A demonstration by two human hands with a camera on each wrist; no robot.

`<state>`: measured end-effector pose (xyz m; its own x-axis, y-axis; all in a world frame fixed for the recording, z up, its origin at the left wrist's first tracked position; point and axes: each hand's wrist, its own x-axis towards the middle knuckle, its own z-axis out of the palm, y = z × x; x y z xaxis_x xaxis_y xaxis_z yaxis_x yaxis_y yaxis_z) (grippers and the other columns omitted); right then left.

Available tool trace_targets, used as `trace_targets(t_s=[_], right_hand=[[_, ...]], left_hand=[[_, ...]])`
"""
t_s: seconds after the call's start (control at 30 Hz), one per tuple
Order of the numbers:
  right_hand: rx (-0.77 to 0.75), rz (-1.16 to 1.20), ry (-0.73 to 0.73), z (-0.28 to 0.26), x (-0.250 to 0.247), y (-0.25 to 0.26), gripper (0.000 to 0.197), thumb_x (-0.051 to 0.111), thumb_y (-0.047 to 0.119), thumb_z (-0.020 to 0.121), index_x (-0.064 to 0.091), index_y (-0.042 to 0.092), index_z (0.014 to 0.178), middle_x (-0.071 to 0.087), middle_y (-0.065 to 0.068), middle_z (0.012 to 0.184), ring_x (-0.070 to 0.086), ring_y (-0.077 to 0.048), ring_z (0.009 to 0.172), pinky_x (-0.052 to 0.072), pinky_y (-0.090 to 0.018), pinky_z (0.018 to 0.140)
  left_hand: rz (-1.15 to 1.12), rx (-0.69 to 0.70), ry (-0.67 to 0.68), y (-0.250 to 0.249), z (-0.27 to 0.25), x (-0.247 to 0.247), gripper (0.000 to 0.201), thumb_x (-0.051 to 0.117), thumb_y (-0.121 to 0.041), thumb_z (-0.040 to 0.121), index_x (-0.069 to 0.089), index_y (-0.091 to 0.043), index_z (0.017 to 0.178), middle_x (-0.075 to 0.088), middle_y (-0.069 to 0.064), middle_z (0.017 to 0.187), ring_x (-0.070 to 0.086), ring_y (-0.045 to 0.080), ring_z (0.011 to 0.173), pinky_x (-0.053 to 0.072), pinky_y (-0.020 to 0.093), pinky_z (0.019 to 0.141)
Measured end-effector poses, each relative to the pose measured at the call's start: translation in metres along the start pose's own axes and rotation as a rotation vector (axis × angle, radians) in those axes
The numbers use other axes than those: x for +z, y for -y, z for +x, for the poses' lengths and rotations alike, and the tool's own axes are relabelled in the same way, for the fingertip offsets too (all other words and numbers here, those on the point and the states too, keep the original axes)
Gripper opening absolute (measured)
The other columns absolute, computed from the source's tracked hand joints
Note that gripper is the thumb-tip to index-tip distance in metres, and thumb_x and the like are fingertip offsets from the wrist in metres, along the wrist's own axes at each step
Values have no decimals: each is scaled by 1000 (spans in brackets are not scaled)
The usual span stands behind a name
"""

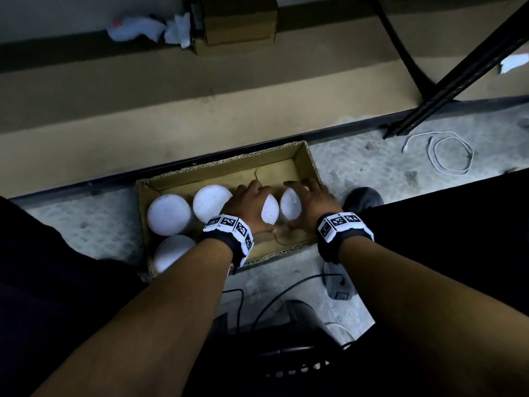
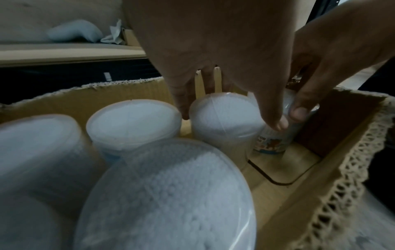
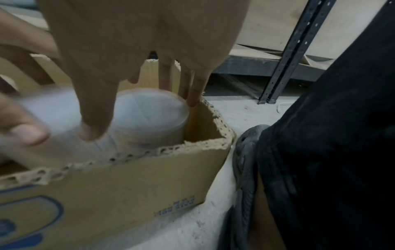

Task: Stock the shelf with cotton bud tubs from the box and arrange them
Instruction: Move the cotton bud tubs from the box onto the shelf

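An open cardboard box (image 1: 307, 164) lies on the floor in front of the brown shelf board (image 1: 200, 110). Three white-topped cotton bud tubs (image 1: 169, 214) stand at its left end. My left hand (image 1: 246, 203) grips a fourth tub (image 1: 269, 210), fingers behind it and thumb in front (image 2: 278, 125); its lid (image 2: 226, 115) shows in the left wrist view. Right beside it, my right hand (image 1: 315, 204) grips another tub (image 1: 289, 203) near the box's right wall, fingers curled round its rim (image 3: 149, 110). That tub's printed label (image 2: 271, 142) shows below the fingers. Both tubs are still inside the box.
A black shelf upright (image 1: 458, 81) slants down at right. On the concrete floor lie a coiled white cable (image 1: 449, 153), a dark shoe (image 1: 363, 197), a grey device (image 1: 339, 285) and black cables (image 1: 257, 310). A small brown box (image 1: 237, 21) and crumpled white material (image 1: 148, 28) sit on the shelf.
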<state>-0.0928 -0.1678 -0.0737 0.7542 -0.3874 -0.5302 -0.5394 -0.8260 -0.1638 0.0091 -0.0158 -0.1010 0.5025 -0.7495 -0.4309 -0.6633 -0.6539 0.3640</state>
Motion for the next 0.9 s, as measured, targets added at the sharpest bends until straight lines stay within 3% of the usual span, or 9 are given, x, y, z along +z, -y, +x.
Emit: trace_targets(t_s=[0.17, 0.37, 0.53, 0.67, 0.8, 0.9], right_hand=[[-4, -17, 27, 1, 1, -3, 93, 77, 37, 72, 25, 41, 149, 25, -6, 151, 35, -35, 132, 42, -44, 100], [-18, -36, -1, -2, 1, -3, 84, 75, 34, 74, 31, 35, 146, 28, -9, 148, 37, -37, 130, 42, -44, 99], [-25, -52, -31, -4, -3, 1, 82, 75, 42, 72, 35, 34, 143, 33, -8, 144, 40, -36, 128, 42, -43, 101], [-4, 12, -2, -4, -10, 6, 85, 73, 45, 69, 30, 39, 142, 27, -5, 149, 34, -36, 129, 43, -46, 101], [4, 45, -18, -4, -18, 6, 90, 63, 62, 60, 24, 45, 139, 28, -4, 150, 34, -34, 127, 40, -42, 102], [9, 59, -68, -18, -37, 4, 90, 68, 59, 65, 30, 37, 144, 29, -5, 142, 34, -34, 125, 38, -40, 103]], left_hand=[[43, 28, 36, 0, -1, 1, 100, 87, -47, 59, 37, -24, 143, 35, 0, 140, 41, 30, 120, 47, 42, 92], [40, 22, 41, 0, -2, 2, 92, 82, -39, 68, 34, -23, 145, 32, 0, 142, 40, 30, 122, 47, 43, 92], [40, 38, 31, 2, -3, -2, 94, 80, -42, 67, 33, -26, 147, 35, 1, 140, 44, 31, 119, 46, 43, 93], [38, 61, 25, 3, -6, -14, 93, 79, -42, 68, 34, -25, 147, 34, 1, 143, 42, 31, 120, 46, 44, 94], [1, 93, -37, 0, -10, -28, 89, 78, -45, 66, 37, -27, 143, 35, -3, 141, 42, 30, 122, 47, 43, 93], [-68, 99, -104, -4, -15, -44, 88, 74, -52, 58, 44, -30, 138, 38, -5, 138, 46, 27, 122, 47, 39, 96]])
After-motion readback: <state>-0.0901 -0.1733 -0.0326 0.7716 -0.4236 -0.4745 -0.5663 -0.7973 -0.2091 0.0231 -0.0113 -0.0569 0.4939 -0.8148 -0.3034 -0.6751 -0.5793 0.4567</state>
